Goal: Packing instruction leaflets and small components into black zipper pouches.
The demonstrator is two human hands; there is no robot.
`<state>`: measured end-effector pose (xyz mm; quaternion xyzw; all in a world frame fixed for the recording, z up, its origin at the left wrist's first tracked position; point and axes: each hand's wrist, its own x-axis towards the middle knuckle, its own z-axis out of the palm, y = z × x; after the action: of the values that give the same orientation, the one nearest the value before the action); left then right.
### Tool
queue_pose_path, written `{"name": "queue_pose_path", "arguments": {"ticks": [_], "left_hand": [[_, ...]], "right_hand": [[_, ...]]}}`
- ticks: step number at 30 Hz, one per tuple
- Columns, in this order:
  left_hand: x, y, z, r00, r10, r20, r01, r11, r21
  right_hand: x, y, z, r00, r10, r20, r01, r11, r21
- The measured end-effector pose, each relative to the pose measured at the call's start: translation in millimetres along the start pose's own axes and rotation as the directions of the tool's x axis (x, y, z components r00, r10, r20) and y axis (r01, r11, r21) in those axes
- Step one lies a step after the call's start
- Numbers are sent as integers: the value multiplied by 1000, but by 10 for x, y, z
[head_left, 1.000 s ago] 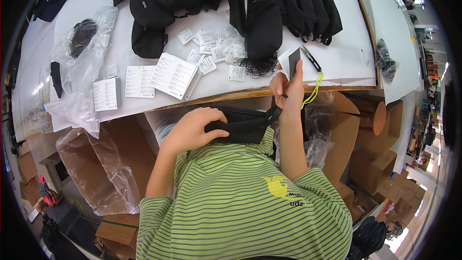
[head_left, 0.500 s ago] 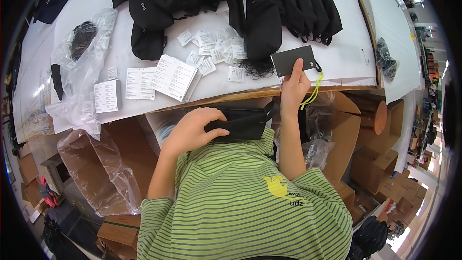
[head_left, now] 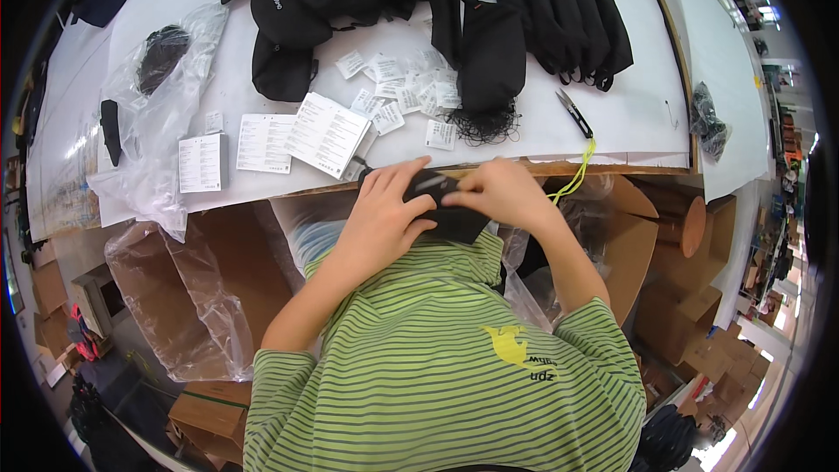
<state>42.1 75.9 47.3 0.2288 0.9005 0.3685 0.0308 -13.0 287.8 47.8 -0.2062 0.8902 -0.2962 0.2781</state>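
In front of my body, at the table's near edge, is a small black fabric pouch (head_left: 454, 225). My left hand (head_left: 384, 218) is closed on its left side, with the fingers over the top. My right hand (head_left: 507, 196) is at the pouch's upper right, thumb and fingers pinched together at a dark, slightly shiny piece (head_left: 430, 183) by the opening. That piece looks like the dark grey card, but the hands cover most of it. Right of the hands, thread snips (head_left: 574, 114) with a yellow-green cord lie on the table, the cord hanging over its edge.
Printed white cards (head_left: 328, 134) stand in stacks left of centre, beside scattered small white labels (head_left: 389, 87). Black pouches (head_left: 564, 22) lie in a row behind, near a heap of black bags (head_left: 306, 9). Clear plastic (head_left: 166, 122) covers the left. Cardboard boxes (head_left: 210, 280) stand below the table.
My right hand has come down and left from the table's edge with the dark card to the pouch. The snips now show fully. My left hand has moved slightly right and up.
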Motion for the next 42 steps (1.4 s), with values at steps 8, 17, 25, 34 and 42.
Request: {"name": "queue_pose_path", "arguments": {"ticks": [8,17,25,34,42], "left_hand": [[48,-203,-45,927,104,359,-61,990,-128],[131,-200,-92,878,43,476,6,995,-101],[415,-316,-111,989,-124,-85,130,989,73],[648,-819,9,993,18,-120,37,898,438],[654,-838,-25,979,115,-168,-40,918,395]], "right_hand": [[-152,-53,133,985,41,166,-47,998,37],[-295,-168,116,991,88,99,-97,991,94],[-309,-33,287,996,-60,66,63,997,-44],[-333,-112,292,999,-13,-43,14,1000,25],[-319,-65,330,999,-35,-36,37,998,50]]}}
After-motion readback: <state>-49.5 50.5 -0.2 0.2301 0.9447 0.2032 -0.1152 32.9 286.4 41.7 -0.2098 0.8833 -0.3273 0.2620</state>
